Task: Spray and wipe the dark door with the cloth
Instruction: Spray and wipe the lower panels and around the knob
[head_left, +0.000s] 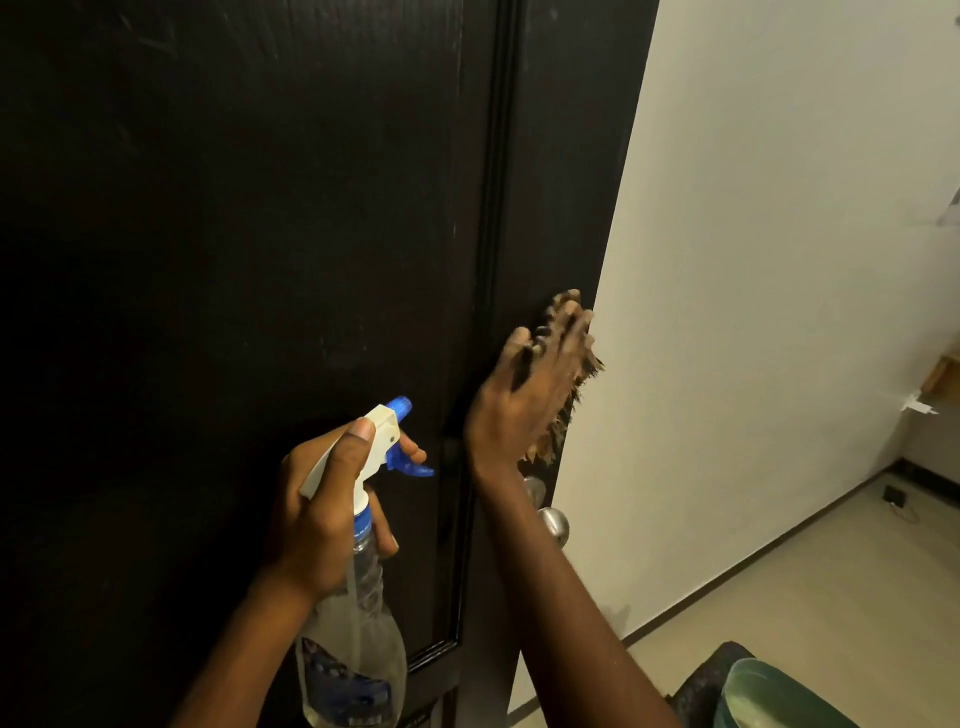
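Observation:
The dark door (260, 234) fills the left and middle of the view, its free edge running down to the right. My right hand (524, 395) lies flat against the door's right stile, just above the metal knob (553, 522), pressing a brown frayed cloth (558, 421) onto the wood; most of the cloth is hidden under the palm. My left hand (327, 514) grips the neck of a clear spray bottle (358, 644) with a white and blue trigger head (392, 436), nozzle aimed at the door, a finger on the trigger.
A cream wall (779, 260) stands right of the door edge, with a pale floor (831, 597) beyond. A green bucket (763, 696) sits on a dark object at the bottom right. A small dark item lies on the floor by the far wall.

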